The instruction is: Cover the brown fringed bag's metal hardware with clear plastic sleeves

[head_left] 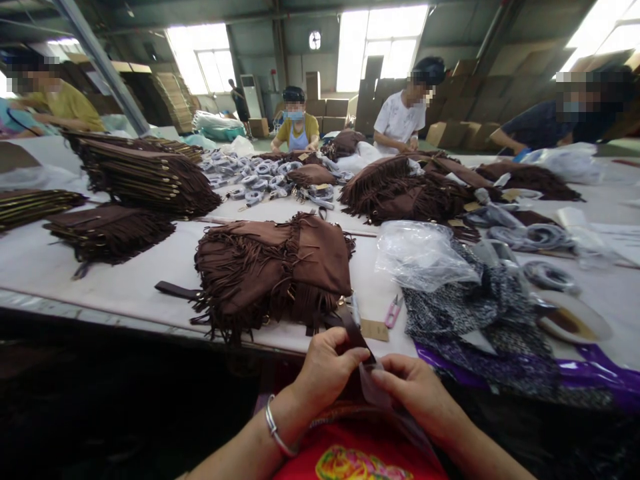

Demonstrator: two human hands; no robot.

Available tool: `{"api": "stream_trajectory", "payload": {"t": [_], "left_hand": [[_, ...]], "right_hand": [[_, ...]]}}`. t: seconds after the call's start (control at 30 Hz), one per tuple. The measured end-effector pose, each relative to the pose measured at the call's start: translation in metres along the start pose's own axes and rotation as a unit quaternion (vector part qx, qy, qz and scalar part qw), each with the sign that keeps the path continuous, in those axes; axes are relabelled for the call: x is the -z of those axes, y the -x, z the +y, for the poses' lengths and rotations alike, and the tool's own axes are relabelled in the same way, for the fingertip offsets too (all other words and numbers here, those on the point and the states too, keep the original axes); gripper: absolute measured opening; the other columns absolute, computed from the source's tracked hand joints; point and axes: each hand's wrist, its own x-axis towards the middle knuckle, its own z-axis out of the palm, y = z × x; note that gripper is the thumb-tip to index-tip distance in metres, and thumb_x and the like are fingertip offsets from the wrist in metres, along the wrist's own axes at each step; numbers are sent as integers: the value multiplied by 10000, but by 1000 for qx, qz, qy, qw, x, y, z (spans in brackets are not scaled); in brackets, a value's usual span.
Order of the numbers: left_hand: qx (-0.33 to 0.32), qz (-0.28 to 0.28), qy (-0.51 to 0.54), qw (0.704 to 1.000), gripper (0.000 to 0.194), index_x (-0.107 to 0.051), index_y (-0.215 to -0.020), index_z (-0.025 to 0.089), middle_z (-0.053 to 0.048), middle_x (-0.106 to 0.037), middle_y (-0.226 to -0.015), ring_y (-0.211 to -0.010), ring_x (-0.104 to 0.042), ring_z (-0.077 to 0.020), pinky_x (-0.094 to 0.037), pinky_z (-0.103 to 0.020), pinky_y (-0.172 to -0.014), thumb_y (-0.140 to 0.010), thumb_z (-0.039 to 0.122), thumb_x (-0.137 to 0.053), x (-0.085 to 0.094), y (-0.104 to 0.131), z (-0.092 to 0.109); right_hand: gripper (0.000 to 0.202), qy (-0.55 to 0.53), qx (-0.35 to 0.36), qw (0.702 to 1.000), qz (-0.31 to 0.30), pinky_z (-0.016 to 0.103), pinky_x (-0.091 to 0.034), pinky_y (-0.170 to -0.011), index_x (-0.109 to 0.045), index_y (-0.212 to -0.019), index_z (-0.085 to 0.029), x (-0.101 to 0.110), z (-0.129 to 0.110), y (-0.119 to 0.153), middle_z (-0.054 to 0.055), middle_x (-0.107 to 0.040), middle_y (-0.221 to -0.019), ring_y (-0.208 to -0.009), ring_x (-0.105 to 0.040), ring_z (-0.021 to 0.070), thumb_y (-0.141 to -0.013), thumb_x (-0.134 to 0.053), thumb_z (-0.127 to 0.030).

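Note:
Both hands are close together at the table's front edge. My left hand (333,363) is closed, pinching a dark brown strap (354,331) that runs up to a fringed brown bag. My right hand (413,387) is closed on a small clear plastic sleeve (374,385) at the strap's lower end. How far the strap sits inside the sleeve is hard to see. The fringed brown bag (320,257) lies on the table just beyond my hands, beside another fringed piece (240,267). A tan tag (375,330) and pink thread snips (393,311) lie right of the strap.
Stacked fringed bags (145,173) stand at the left, more brown bags (415,187) behind. Wrapped grey straps (260,177) lie mid-table. At right are a clear plastic bag (425,253), black-and-white fabric (475,307) and a tape roll (573,317). Several people work around the table.

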Motion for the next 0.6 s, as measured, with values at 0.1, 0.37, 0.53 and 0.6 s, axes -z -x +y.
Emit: {"api": "stream_trajectory", "payload": {"t": [0.1,0.37,0.53,0.6], "left_hand": [[25,8,13,1000,132,-730,-823,130,-53,-736,-844,-791,-635,-197,-491,-270,-714,-701,166,-694,-4,2,-6],[237,-25,279,930,357,-668,-871,127,-85,-701,-805,-683,-648,-165,-520,-288,-660,-849,475,-594,5,-18,-10],[265,107,342,895,331,-635,-840,117,-92,-700,-780,-664,-659,-158,-516,-268,-631,-921,413,-509,2,-55,-9],[243,147,337,898,234,-633,-840,112,-81,-696,-777,-656,-653,-144,-506,-252,-614,-914,313,-540,-2,-66,-12]], "right_hand": [[272,29,44,999,0,262,-448,-659,-732,-843,-137,-2,-6,-4,43,-712,-782,-708,-593,178,-727,-693,-379],[383,38,36,997,-51,229,-318,-525,-601,-626,-139,10,-13,-2,-14,-554,-561,-536,-441,105,-738,-690,-494],[430,20,4,997,-71,221,-293,-518,-582,-623,-134,17,-11,8,-16,-540,-554,-525,-421,91,-709,-718,-533],[434,25,-2,998,-60,219,-293,-513,-605,-636,-128,19,-5,8,-10,-552,-555,-521,-430,92,-708,-718,-541]]}}
